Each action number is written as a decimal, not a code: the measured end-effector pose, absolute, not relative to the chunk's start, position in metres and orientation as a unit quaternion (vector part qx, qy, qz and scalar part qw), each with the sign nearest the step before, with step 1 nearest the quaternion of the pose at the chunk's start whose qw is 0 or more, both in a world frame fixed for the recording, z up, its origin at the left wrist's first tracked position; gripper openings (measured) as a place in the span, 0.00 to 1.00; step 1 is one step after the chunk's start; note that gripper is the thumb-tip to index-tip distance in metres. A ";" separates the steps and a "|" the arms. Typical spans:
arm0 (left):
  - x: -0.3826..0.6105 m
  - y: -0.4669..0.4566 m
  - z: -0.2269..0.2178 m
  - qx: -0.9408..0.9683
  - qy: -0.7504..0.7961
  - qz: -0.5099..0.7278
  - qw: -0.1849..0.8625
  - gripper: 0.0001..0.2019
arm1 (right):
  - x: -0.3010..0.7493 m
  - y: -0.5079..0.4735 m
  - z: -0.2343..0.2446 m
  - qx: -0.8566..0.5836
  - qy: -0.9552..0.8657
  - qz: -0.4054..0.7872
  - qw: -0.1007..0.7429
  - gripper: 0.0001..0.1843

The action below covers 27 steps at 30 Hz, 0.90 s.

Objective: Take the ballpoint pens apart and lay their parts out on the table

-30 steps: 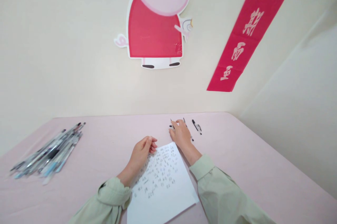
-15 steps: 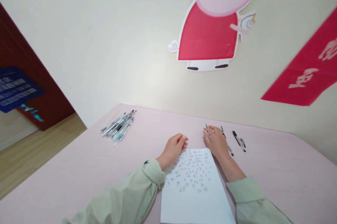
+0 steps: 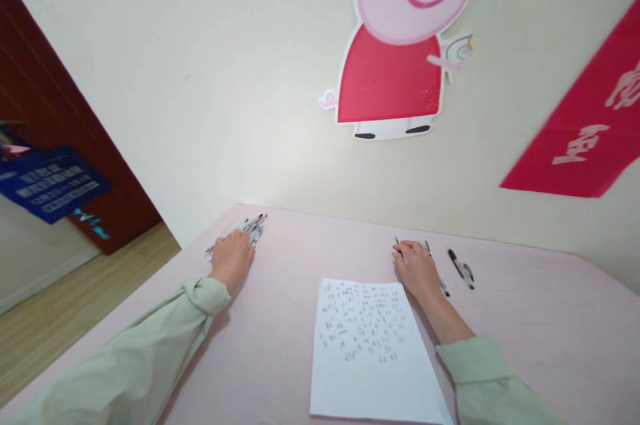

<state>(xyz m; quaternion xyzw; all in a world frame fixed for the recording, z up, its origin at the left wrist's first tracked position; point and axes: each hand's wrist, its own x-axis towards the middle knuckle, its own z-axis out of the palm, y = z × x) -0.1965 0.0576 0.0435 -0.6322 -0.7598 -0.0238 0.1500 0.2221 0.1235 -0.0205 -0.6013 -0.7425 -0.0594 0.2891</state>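
Note:
My left hand (image 3: 233, 258) lies over a pile of pens (image 3: 256, 228) at the far left of the table. Its fingers bend down onto the pens and their tips are hidden, so I cannot make out whether they grip one. On the other side, my right hand (image 3: 415, 267) rests on the table, open, its fingers apart over a few pens. One dark-tipped pen (image 3: 398, 242) sticks out past its fingertips, and another pen (image 3: 445, 287) shows beside the wrist. Between my forearms lies white paper (image 3: 376, 382) with handwriting on its upper part.
Two black-and-clear pens (image 3: 461, 269) lie to the right of my right hand. A pink cloth covers the table (image 3: 285, 345), which meets the wall (image 3: 280, 145) at the back. The wall carries a cartoon pig cutout (image 3: 393, 78) and a red banner (image 3: 565, 152).
My left hand has left the top edge of the paper and gone left onto the pen pile. The right hand stays over the pens near it. The view has shifted slightly.

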 end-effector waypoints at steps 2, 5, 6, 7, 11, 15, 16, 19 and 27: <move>-0.202 0.060 0.042 -0.630 -0.764 -0.006 0.141 0.12 | 0.223 0.122 -0.020 -0.602 -0.740 -0.052 0.295 0.14; -0.202 0.064 0.042 -0.635 -0.759 -0.020 0.141 0.11 | 0.223 0.119 -0.016 -0.602 -0.733 -0.041 0.312 0.14; -0.200 0.064 0.043 -0.642 -0.753 -0.037 0.144 0.11 | 0.222 0.118 -0.014 -0.602 -0.729 -0.036 0.322 0.14; -0.197 0.065 0.044 -0.652 -0.742 -0.062 0.142 0.10 | 0.220 0.117 -0.011 -0.601 -0.725 -0.029 0.334 0.14; -0.154 0.065 0.042 -0.704 -0.679 -0.206 0.034 0.10 | 0.199 0.107 0.007 -0.568 -0.711 0.065 0.410 0.12; -0.077 0.055 0.028 -0.722 -0.583 -0.317 -0.195 0.11 | 0.163 0.095 0.016 -0.500 -0.612 0.400 0.464 0.13; -0.059 0.053 0.023 -0.722 -0.559 -0.329 -0.238 0.10 | 0.155 0.091 0.015 -0.465 -0.576 0.486 0.465 0.15; -0.019 0.051 0.011 -0.727 -0.508 -0.355 -0.296 0.09 | 0.140 0.081 0.006 -0.397 -0.460 0.612 0.507 0.17; -0.022 0.060 -0.006 -0.728 -0.487 -0.356 -0.324 0.11 | 0.147 0.084 -0.003 -0.333 -0.233 0.726 0.555 0.24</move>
